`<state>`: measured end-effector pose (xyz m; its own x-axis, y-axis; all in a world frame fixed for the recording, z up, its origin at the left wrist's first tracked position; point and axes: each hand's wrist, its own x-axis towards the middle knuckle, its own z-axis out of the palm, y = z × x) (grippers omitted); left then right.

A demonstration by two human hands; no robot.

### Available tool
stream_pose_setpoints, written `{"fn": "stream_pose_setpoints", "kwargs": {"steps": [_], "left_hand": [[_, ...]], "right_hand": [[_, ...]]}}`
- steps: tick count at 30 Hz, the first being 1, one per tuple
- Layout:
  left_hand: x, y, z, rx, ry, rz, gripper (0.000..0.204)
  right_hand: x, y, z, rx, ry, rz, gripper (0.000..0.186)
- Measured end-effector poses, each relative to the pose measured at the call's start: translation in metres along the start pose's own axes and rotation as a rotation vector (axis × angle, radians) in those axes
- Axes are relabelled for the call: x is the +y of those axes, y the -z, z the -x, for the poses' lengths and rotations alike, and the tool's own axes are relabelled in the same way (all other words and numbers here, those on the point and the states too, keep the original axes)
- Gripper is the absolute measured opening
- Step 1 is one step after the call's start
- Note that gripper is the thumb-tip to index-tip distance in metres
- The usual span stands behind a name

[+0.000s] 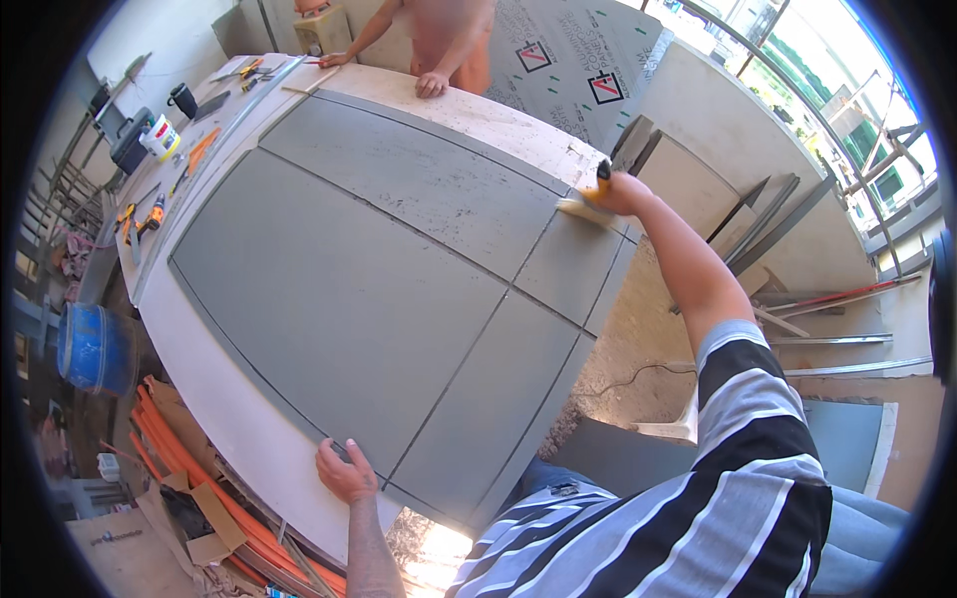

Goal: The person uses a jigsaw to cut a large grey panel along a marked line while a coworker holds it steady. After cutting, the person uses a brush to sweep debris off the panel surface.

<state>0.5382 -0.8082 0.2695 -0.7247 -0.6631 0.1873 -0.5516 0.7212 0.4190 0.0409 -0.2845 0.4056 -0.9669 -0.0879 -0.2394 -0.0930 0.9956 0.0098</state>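
Note:
A large grey panel [349,289] with dark straight grooves lies flat on a white worktop [214,384]. Dark crumbs are scattered over its far section and along some grooves. My right hand [623,192] is closed round the handle of a brush [586,211], which has pale bristles and a yellow and black handle. The bristles are at the panel's far right corner, over or touching the surface; I cannot tell which. At the near left edge, my left hand [346,470] rests on the panel with fingers apart, holding nothing.
Across the table a person [444,40] stands with both hands on the worktop. To the left lie a cordless drill [155,212], a white bucket [159,138] and a long metal straightedge [204,164]. Below are a blue barrel [98,347] and orange pipes [184,453]. Sheets lean at the right.

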Motion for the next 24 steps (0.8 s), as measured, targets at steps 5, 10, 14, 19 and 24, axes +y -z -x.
{"fn": "stream_pose_setpoints", "kwargs": {"steps": [5, 10, 14, 19, 24], "left_hand": [[0.006, 0.005, 0.002, 0.004, -0.016, -0.037, 0.038], [0.004, 0.002, 0.0, 0.017, -0.026, -0.003, 0.039], [-0.003, 0.003, 0.002, 0.035, -0.044, 0.02, 0.04], [-0.006, 0.005, -0.003, -0.005, -0.013, -0.005, 0.041], [0.004, 0.007, 0.002, -0.023, 0.014, 0.034, 0.041]], "right_hand": [[0.005, 0.012, 0.048, -0.21, -0.167, 0.49, 0.033], [-0.048, -0.006, 0.102, 0.072, 0.277, -0.333, 0.048], [-0.135, -0.034, 0.156, 0.121, 0.258, -0.491, 0.041], [-0.121, -0.007, 0.204, -0.337, 0.131, 0.042, 0.033], [-0.124, -0.007, 0.208, 0.149, 0.175, -0.399, 0.036]]}}
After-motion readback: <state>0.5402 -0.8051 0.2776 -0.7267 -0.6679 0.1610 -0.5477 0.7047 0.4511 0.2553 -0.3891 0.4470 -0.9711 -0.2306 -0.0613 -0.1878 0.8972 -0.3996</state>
